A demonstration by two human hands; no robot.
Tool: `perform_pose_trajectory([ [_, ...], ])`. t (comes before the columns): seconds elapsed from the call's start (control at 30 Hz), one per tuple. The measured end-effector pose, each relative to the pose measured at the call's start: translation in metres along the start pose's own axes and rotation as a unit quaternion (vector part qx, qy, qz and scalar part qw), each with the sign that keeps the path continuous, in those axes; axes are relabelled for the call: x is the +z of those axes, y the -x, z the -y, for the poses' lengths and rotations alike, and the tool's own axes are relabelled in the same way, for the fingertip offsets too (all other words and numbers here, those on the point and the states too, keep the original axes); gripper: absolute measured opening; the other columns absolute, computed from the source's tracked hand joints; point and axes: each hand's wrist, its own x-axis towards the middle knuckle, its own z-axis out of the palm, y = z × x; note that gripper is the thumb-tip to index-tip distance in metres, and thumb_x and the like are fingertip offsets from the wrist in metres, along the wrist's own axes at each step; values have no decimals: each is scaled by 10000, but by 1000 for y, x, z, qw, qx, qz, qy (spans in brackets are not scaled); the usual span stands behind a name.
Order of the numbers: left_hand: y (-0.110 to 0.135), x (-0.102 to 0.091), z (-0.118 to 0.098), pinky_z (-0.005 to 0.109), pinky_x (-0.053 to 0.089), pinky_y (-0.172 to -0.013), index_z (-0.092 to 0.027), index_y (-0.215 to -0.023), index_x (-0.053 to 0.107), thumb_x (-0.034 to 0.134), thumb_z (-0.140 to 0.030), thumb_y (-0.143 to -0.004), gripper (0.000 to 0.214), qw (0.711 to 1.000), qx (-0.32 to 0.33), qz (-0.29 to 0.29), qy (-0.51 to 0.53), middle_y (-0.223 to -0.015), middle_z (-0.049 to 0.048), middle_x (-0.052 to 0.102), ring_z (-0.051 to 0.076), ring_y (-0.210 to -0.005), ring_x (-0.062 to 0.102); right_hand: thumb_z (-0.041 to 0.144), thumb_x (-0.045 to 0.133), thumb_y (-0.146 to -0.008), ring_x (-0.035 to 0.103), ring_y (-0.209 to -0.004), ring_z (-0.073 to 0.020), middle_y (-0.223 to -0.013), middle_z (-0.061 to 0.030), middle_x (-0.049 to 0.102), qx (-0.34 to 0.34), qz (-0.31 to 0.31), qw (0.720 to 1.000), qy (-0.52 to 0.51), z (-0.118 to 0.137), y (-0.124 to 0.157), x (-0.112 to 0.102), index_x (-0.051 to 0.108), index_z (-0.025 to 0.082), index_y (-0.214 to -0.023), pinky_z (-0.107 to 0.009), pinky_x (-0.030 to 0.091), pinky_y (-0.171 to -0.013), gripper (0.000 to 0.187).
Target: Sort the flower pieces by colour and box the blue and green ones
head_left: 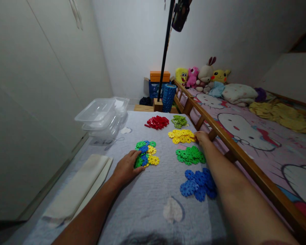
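Observation:
My left hand (129, 165) rests at the left side of a mixed pile of notched flower-shaped plastic discs (144, 148) in green, blue and yellow. Its thumb and fingers are apart, curved about the pile's near left edge. On the far right, my right hand (202, 136) has its fingers pinched together at the edge of a pile of yellow discs (181, 135), seemingly on a yellow disc. A green disc pile (190, 155) lies nearer me, beside the right forearm. Closer still are blue discs (199, 183), partly behind that forearm.
Red plastic pieces (157, 122) and light green pieces (179, 121) lie at the table's far end. Stacked clear plastic containers (98, 114) stand at the left, with a folded cream cloth (85, 185) nearer. A wooden bed rail (219, 136) borders the right side.

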Motion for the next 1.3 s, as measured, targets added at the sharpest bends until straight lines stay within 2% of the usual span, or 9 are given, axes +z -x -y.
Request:
perform_pose_trajectory([
  [0.2,0,-3,-5,409,462,-1051,-188,-1396,513,718,-357,-816,638,1000,-3,3,-2,-1412,131,551,296,-1240,580,373,615,-965,645,-1042,-218,-1240,-97,627,53,7,999,3,8,13,1,598,163,-1261,-425,570,-879,363],
  [0.3,0,-3,-6,408,462,-1052,-186,-1392,518,726,-349,-808,642,1000,-5,2,-2,-1408,134,553,299,-1249,574,230,611,-928,649,-750,-157,-922,-68,678,31,-19,999,-5,14,23,-4,646,112,-1104,-279,544,-647,214],
  [0.43,-1,-2,-4,405,463,-1053,-200,-1389,521,726,-356,-806,637,1000,-2,3,-5,-1407,130,554,298,-1253,574,116,617,-763,492,-476,-92,-574,46,531,-29,-33,999,-17,27,42,-7,644,137,-886,-188,350,-436,127],
  [0.63,0,1,1,402,466,-1052,-210,-1381,530,729,-375,-802,634,1000,9,-13,-1,-1398,121,563,295,-1248,580,168,641,-679,456,-465,-76,-564,62,545,-121,108,987,-12,55,98,17,656,157,-777,-189,340,-462,100],
  [0.7,0,2,1,408,469,-1047,-214,-1380,531,729,-378,-801,634,1000,13,-16,0,-1397,120,565,297,-1239,585,198,650,-697,465,-493,-78,-596,53,569,-179,244,952,36,61,125,30,667,153,-771,-196,356,-495,88],
  [0.8,0,2,2,409,476,-1036,-220,-1377,535,738,-379,-789,641,1000,18,-21,5,-1389,118,571,298,-1232,589,207,645,-749,512,-575,-90,-666,29,613,-289,412,847,173,63,163,50,685,150,-787,-209,383,-572,79],
  [0.9,0,3,2,398,480,-1030,-235,-1374,539,755,-354,-771,652,999,21,-26,9,-1372,110,582,292,-1233,591,214,723,-744,588,-732,-127,-841,-22,685,-375,421,778,278,55,194,70,712,148,-938,-227,412,-672,205],
  [1.0,0,3,1,402,476,-1035,-236,-1370,543,762,-332,-767,648,999,22,-29,10,-1363,112,589,291,-1230,592,245,788,-719,620,-894,-186,-1057,-98,699,-424,374,752,340,43,212,84,686,148,-1106,-255,418,-740,412],
  [1.3,1,1,-1,421,474,-1038,-197,-1376,534,726,-345,-800,625,1000,11,-17,4,-1393,131,568,303,-1237,584,109,676,-759,577,-721,-125,-834,-8,693,-355,372,804,299,43,199,74,685,165,-971,-214,384,-648,219],
])
